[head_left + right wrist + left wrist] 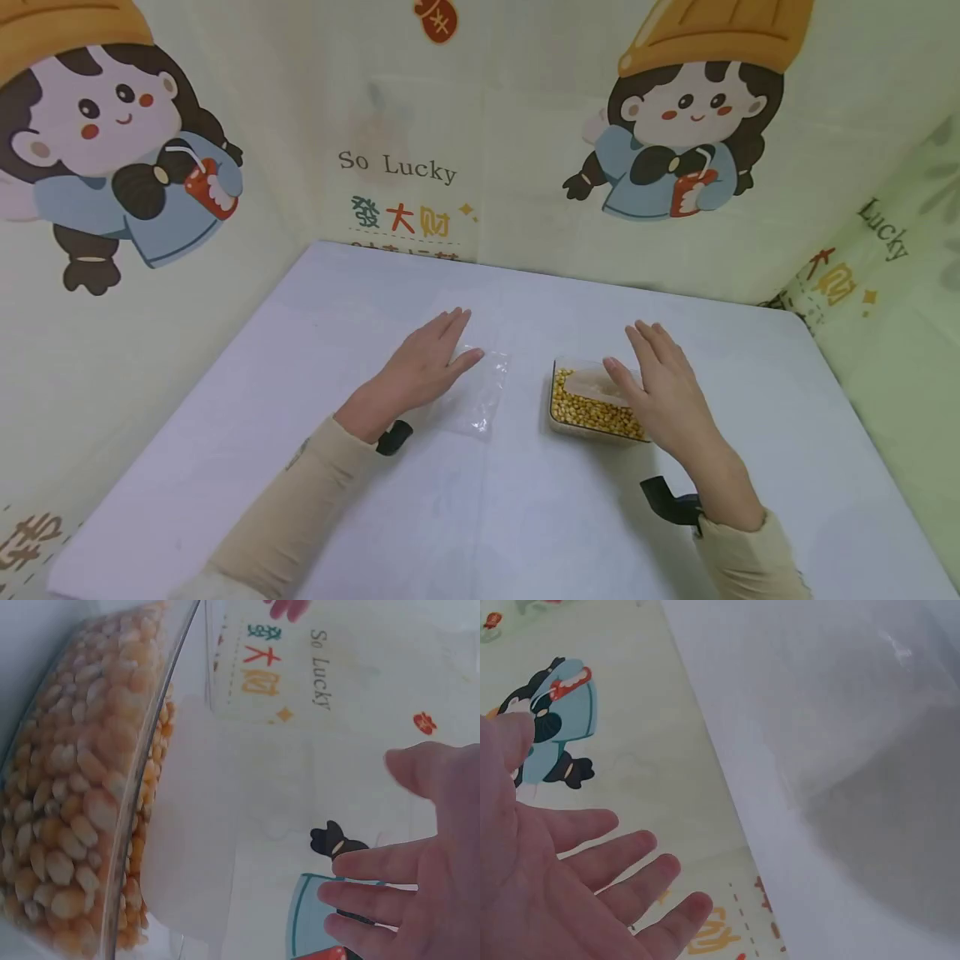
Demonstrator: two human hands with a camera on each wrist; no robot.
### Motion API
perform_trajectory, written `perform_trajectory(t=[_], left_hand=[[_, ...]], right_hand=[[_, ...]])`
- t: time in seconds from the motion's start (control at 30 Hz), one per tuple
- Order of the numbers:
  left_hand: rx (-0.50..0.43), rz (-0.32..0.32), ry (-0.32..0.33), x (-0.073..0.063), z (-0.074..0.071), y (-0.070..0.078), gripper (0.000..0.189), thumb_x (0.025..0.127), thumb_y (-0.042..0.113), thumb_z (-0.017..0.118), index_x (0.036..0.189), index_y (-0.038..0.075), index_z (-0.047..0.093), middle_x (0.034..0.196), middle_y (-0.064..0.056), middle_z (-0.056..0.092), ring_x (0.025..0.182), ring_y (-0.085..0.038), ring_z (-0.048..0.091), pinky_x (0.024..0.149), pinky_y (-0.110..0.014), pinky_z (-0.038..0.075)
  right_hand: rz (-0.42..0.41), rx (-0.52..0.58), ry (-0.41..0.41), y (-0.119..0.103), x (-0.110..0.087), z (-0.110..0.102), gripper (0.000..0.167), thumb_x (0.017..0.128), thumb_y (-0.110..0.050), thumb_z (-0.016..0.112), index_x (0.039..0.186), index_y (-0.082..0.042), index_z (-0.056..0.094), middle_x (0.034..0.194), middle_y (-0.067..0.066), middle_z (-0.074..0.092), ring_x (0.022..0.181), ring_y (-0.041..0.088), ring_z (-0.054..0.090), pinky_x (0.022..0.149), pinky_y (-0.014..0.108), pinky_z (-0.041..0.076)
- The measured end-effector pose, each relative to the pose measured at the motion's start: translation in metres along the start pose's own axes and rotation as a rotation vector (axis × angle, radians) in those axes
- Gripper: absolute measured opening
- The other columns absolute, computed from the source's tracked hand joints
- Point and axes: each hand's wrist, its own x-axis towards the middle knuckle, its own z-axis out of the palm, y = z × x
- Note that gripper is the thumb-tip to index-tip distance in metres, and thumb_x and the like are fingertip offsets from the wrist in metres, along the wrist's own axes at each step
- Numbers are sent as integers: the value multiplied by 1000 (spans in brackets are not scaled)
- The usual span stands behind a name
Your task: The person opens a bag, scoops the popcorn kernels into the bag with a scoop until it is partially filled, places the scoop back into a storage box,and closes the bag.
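My left hand (423, 367), fingers straight, hovers over a clear plastic bag (480, 404) lying flat on the table; the hand hides part of it. To the right stands a clear rectangular container (592, 433) with yellow corn kernels (588, 412) inside. On the kernels lies a whitish translucent scoop (585, 384), its right end hidden behind my right hand (667, 400). That hand is held up at the container's right side, fingers extended and thumb apart, with nothing in it. In the right wrist view the kernels (75, 795) show through the container wall, beside the pale scoop (191, 840).
A white table (360, 517) bears these things. Cloth walls with cartoon figures (675, 142) and lettering stand along its back and sides. Each wrist carries a black strap mount (671, 502) below the hand.
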Motion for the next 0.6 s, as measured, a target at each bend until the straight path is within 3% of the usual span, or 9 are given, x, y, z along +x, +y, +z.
perform_trajectory(t=[0.17,0.4,0.6], left_hand=[[-153,-70,-7,0,-1,-1,74,103,57,36,159,13,18,164,-10,24,152,-29,23,121,-48,24],[-244,-160,-15,1,0,-1,70,103,53,40,157,10,25,161,-13,30,150,-31,26,120,-50,26],[-314,-179,5,-1,1,-3,68,103,50,43,155,8,29,159,-13,34,147,-31,33,118,-49,30]], right_hand=[[-5,26,8,-5,4,6,67,103,-41,48,150,4,33,159,24,28,150,43,18,113,66,23],[-8,84,28,-16,7,13,56,103,-27,53,147,4,40,155,23,36,146,42,28,112,64,29],[-7,187,47,-27,11,23,46,102,-20,54,142,1,47,148,22,47,136,42,44,108,60,39]])
